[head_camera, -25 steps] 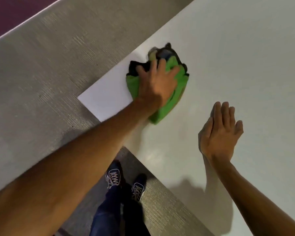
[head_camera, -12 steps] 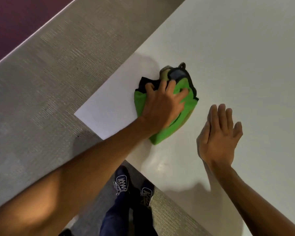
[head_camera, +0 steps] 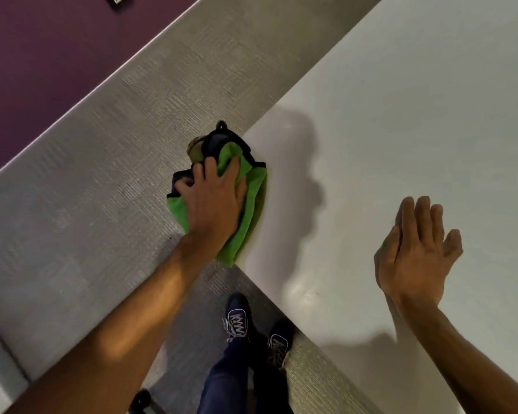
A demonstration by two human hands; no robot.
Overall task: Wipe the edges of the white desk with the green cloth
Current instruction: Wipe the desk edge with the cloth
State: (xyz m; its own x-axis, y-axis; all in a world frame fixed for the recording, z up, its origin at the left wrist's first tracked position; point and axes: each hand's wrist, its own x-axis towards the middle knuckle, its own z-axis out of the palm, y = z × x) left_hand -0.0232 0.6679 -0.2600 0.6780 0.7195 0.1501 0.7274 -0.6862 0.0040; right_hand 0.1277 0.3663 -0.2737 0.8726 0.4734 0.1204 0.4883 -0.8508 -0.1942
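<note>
From the head view I see my left hand [head_camera: 214, 201] pressed down on the green cloth [head_camera: 250, 204] right at the corner of the white desk [head_camera: 401, 130]. The cloth is bunched, with a dark trimmed edge and a darker fold sticking out past my fingertips toward the far side. It covers the corner of the surface, so part of it hangs out over the grey carpet [head_camera: 87, 189] and part lies on the white top. My left fingers [head_camera: 232, 170] are curled over the cloth's upper folds, gripping it under the palm; green fabric shows on both sides of the hand, a wedge to the left of the thumb side and a longer strip running along the right of the palm down to a point near my wrist. My right hand [head_camera: 416, 252] sits well apart from the cloth, over the white surface nearer to me, palm down with its fingers [head_camera: 422, 216] released, held straight and close together, grasping nothing; I cannot tell whether it touches the top or hovers just above it. Shadows of both arms fall across the surface. Below the desk's near edge I see my dark sneakers [head_camera: 237, 319] with white laces and blue jeans [head_camera: 225, 377] on the carpet. A purple floor area [head_camera: 42, 55] lies beyond a pale line at the upper left.
</note>
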